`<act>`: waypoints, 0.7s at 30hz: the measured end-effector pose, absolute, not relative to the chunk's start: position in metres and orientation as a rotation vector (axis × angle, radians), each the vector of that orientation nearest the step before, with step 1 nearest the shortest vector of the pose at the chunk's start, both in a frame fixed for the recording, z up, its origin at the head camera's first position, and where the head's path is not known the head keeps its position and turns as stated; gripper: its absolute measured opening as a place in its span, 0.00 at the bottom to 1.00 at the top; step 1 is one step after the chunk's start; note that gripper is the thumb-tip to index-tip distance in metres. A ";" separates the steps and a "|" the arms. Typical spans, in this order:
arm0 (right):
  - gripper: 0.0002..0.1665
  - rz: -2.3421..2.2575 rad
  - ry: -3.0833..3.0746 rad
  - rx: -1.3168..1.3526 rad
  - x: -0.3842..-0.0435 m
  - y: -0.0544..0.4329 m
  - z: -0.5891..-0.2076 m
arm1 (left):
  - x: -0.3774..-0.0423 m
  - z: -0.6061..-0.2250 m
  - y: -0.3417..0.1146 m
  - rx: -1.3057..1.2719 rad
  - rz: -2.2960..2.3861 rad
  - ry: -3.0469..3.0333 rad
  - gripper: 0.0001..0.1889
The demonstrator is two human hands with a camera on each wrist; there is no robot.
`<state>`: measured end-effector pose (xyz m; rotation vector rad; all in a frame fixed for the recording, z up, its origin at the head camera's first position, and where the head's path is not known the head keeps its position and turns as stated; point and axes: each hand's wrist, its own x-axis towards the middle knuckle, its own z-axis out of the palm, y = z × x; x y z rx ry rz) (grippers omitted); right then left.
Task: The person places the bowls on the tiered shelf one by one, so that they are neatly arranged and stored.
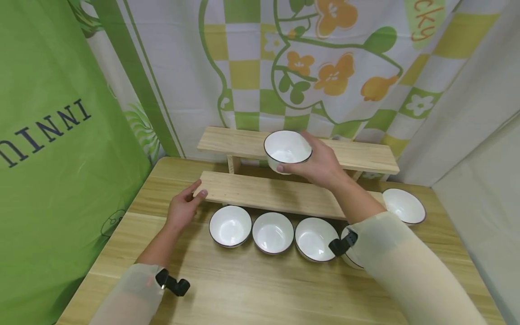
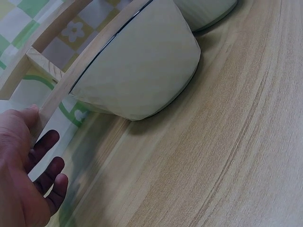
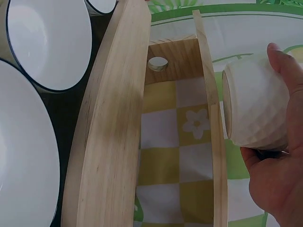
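Note:
My right hand grips a white bowl with a dark rim, thumb on the near side. The bowl is over the two-step wooden shelf, in front of the upper board. In the right wrist view, the bowl's textured outside faces the camera. At the left end of the lower board, my left hand pinches the edge, thumb on top. Its other fingers hang loosely below the board in the left wrist view.
Along the shelf's front stand several similar bowls: a left one, middle ones, and one partly behind my right sleeve. Another bowl sits at the shelf's right end. A patterned curtain hangs behind the wooden table.

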<state>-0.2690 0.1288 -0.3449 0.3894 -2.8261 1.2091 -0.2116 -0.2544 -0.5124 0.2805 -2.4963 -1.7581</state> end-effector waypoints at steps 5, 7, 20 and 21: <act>0.74 1.255 -2.815 0.390 -0.276 0.120 -0.346 | -0.212 -0.512 -0.254 0.279 -1.741 -2.491 0.33; 0.74 1.253 -2.818 0.390 -0.277 0.117 -0.346 | -0.211 -0.512 -0.253 0.284 -1.737 -2.492 0.33; 0.75 1.249 -2.813 0.396 -0.291 0.095 -0.348 | -0.212 -0.513 -0.254 0.300 -1.758 -2.481 0.33; 0.75 1.247 -2.816 0.390 -0.292 0.093 -0.348 | -0.212 -0.513 -0.254 0.303 -1.760 -2.483 0.33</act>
